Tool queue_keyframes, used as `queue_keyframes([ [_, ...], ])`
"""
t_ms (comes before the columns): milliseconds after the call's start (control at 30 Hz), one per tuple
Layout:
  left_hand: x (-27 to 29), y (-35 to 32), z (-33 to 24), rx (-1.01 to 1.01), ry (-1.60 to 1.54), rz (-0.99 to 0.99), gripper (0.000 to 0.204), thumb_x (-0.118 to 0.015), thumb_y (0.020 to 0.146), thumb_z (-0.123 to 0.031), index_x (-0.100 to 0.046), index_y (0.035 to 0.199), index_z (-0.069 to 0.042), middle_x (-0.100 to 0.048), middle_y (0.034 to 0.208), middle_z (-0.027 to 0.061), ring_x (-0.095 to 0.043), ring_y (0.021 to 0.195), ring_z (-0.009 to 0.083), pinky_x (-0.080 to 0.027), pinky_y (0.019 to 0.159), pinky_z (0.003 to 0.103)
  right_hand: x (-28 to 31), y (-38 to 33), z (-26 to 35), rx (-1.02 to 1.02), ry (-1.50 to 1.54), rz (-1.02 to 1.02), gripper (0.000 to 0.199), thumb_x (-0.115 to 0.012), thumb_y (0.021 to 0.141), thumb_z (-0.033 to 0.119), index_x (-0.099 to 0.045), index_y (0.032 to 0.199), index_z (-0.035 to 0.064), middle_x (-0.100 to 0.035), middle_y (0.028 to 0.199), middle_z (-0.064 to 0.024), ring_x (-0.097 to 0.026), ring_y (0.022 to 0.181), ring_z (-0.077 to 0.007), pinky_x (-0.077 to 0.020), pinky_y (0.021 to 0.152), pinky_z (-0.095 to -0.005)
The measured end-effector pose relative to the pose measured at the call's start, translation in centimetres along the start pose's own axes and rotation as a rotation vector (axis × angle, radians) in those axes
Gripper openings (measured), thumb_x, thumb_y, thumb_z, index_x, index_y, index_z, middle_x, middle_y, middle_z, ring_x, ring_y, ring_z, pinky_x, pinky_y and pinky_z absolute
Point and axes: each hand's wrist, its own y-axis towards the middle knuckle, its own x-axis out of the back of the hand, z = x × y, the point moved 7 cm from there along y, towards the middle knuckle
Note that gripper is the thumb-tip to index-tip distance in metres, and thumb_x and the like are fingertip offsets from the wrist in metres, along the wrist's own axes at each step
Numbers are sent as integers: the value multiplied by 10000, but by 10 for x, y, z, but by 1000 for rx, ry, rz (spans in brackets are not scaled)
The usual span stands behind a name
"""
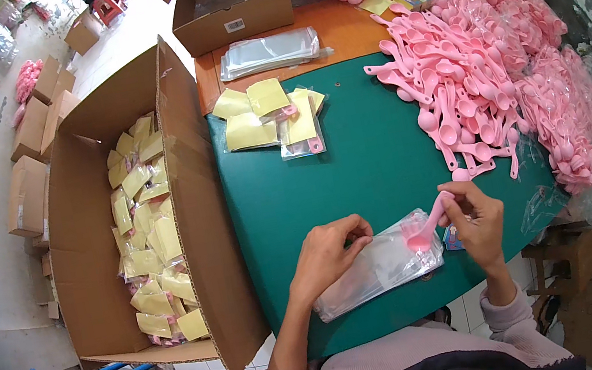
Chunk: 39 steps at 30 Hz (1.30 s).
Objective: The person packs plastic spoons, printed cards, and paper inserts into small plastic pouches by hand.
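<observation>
My right hand (478, 220) pinches the handle end of a pink plastic spoon (425, 233). The spoon's bowl points down and left, over the right end of a stack of clear plastic bags (368, 277); whether it is inside the top bag I cannot tell. At the stack's upper left edge my left hand (333, 254) is closed, thumb and fingertips together. What those fingers hold, if anything, is too small to make out. A small colourful printed card (452, 239) shows partly beside the right hand's fingers.
A heap of pink spoons (453, 86) covers the green table's (291, 202) right side, beside bagged spoons (561, 114). Several packets with yellow cards (251, 129) lie farther back, before more clear bags (269, 53). An open carton (208, 200) of similar packets stands left.
</observation>
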Motion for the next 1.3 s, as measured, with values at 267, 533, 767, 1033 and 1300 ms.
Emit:
queue_keyframes([
  [267,5,-5,8,72,-674,4,216,-600,833,-54,-418,950,-44,-660,862,148,-634,832,165,-488,688,244,7,-4,-1,33,-12,-198,144,-557,858,34,-562,989,-23,-622,706,-72,-628,603,-117,-470,515,-202],
  [533,3,-7,6,188,-804,45,250,-649,813,-80,-474,985,-29,-667,837,125,-634,796,131,-472,662,206,-10,-2,16,122,191,-151,121,-520,874,23,-493,976,-36,-614,720,-107,-635,616,-137,-472,512,-201],
  [767,5,-10,8,200,-817,58,320,-679,777,-53,-494,1034,-3,-667,798,107,-643,772,137,-495,675,215,-10,-3,18,122,265,-159,127,-525,871,24,-487,977,-34,-616,719,-112,-631,604,-138,-476,513,-204],
  [1033,7,-9,4,195,-867,43,501,-700,748,-32,-459,1187,-8,-662,794,92,-637,769,121,-508,695,225,-16,-4,17,145,270,-128,141,-535,863,18,-484,985,-33,-613,724,-115,-629,606,-139,-488,532,-212],
  [1300,2,-7,-11,64,-770,107,524,-658,792,-50,-424,1259,-19,-659,907,124,-615,863,133,-481,781,262,-28,-2,20,93,216,42,168,-553,845,4,-481,994,-29,-617,725,-107,-633,619,-143,-495,543,-229],
])
